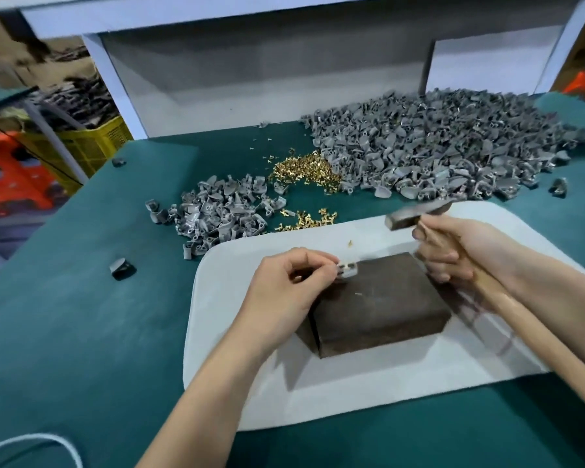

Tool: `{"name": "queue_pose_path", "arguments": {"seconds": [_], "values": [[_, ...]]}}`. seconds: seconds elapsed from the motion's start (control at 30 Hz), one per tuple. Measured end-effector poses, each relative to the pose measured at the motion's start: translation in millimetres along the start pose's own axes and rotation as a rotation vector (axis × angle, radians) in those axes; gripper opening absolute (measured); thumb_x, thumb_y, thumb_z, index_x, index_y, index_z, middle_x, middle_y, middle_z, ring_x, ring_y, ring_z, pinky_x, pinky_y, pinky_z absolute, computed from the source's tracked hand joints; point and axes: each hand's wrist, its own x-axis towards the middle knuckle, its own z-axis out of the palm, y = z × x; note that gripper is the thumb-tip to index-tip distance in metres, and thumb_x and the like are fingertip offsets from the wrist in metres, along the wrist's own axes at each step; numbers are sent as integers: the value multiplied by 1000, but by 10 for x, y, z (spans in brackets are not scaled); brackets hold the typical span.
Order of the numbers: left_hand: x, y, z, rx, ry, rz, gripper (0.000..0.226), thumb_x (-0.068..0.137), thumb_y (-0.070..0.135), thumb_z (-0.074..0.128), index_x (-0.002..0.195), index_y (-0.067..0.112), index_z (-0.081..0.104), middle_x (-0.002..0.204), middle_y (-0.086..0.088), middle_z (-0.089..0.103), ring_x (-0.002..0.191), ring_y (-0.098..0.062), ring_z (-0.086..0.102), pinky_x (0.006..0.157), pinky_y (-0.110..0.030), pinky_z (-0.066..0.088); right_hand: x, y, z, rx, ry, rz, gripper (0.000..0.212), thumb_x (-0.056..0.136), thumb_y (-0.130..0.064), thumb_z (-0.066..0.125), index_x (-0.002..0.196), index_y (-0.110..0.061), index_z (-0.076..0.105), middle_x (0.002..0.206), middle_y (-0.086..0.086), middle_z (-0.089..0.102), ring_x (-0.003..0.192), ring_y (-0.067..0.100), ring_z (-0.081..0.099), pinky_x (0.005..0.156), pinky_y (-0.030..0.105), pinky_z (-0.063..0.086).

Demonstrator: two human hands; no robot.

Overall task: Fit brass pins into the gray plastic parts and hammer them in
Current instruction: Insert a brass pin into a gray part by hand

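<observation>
My left hand (286, 285) pinches a small gray plastic part (347, 269) at the far left corner of a dark block (385, 305). My right hand (460, 251) grips the wooden handle of a hammer, whose blurred metal head (416, 216) hangs raised above and right of the part. A big heap of gray parts (436, 143) lies at the back right, a smaller heap (216, 211) at the left. Brass pins (304, 170) are piled between them, with more pins (308, 221) by the mat's far edge and a single pin (350, 244) on the mat.
The block stands on a white mat (267, 383) laid over a green table (81, 332). Stray gray parts (122, 267) lie on the green at left and far right. A white cord (31, 444) curls at the near left. A white panel (250, 79) backs the table.
</observation>
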Motion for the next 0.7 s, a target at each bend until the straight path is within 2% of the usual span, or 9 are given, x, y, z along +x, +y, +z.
{"name": "queue_pose_path", "arguments": {"seconds": [0.13, 0.2, 0.3, 0.37, 0.47, 0.5, 0.57, 0.63, 0.7], "values": [[118, 205, -217, 4, 157, -34, 18, 88, 7, 58, 73, 12, 65, 68, 2, 70, 64, -6, 61, 62, -13, 48, 23, 23, -8, -58, 2, 2, 31, 95, -27, 42, 70, -8, 46, 41, 4, 33, 26, 14, 28, 39, 24, 44], [292, 407, -169, 108, 110, -18, 16, 88, 6, 55, 74, 9, 62, 56, 2, 63, 52, -5, 55, 51, -12, 43, 26, 33, 15, -82, 35, -2, 32, 95, -23, 47, 67, -7, 49, 43, 7, 37, 28, 17, 32, 41, 25, 46], [816, 854, 200, 210, -16, 84, 14, 89, 9, 57, 75, 9, 61, 54, 5, 65, 45, -3, 53, 43, -11, 37, 0, 20, 15, -143, 45, -75, 31, 94, -18, 50, 67, -2, 53, 44, 12, 43, 30, 20, 37, 41, 25, 45], [1283, 1069, 478, 258, -71, 121, 6, 89, 18, 62, 86, 13, 63, 63, 5, 71, 47, -4, 54, 46, -13, 40, -26, 5, 12, -187, 70, -133, 31, 94, -15, 51, 70, 4, 55, 46, 15, 46, 30, 22, 42, 39, 24, 43], [1866, 1094, 622, 588, -37, 46, 38, 89, 30, 65, 122, 14, 55, 87, -1, 73, 66, -7, 61, 70, -26, 51, -47, -4, -3, -296, 124, -199, 32, 94, -14, 53, 70, 7, 58, 47, 17, 51, 33, 26, 48, 37, 21, 40], [1965, 1006, 575, 754, -43, 20, 34, 89, 28, 64, 119, 12, 57, 93, -4, 71, 72, -12, 62, 76, -29, 52, -50, 1, -12, -358, 155, -223, 33, 94, -14, 53, 68, 6, 58, 46, 15, 53, 33, 26, 50, 38, 20, 40], [1987, 778, 445, 1006, -174, -29, 18, 89, 27, 62, 96, 11, 65, 87, -7, 67, 68, -18, 59, 71, -31, 52, -68, 16, -17, -554, 231, -285, 35, 92, -18, 56, 63, 2, 57, 42, 9, 56, 34, 24, 54, 39, 19, 38], [1869, 533, 340, 1151, -343, -64, 20, 88, 34, 61, 84, 14, 63, 78, -6, 61, 66, -20, 53, 67, -30, 48, -109, 50, -17, -752, 304, -358, 38, 86, -22, 59, 52, -7, 52, 39, 7, 54, 33, 20, 55, 39, 19, 36], [1735, 362, 280, 1228, -389, -55, 16, 86, 30, 62, 80, 16, 56, 74, -6, 54, 68, -20, 47, 64, -30, 39, -147, 86, -27, -958, 376, -426, 43, 82, -30, 60, 48, -9, 46, 40, 7, 50, 37, 18, 52, 39, 20, 33]]}}
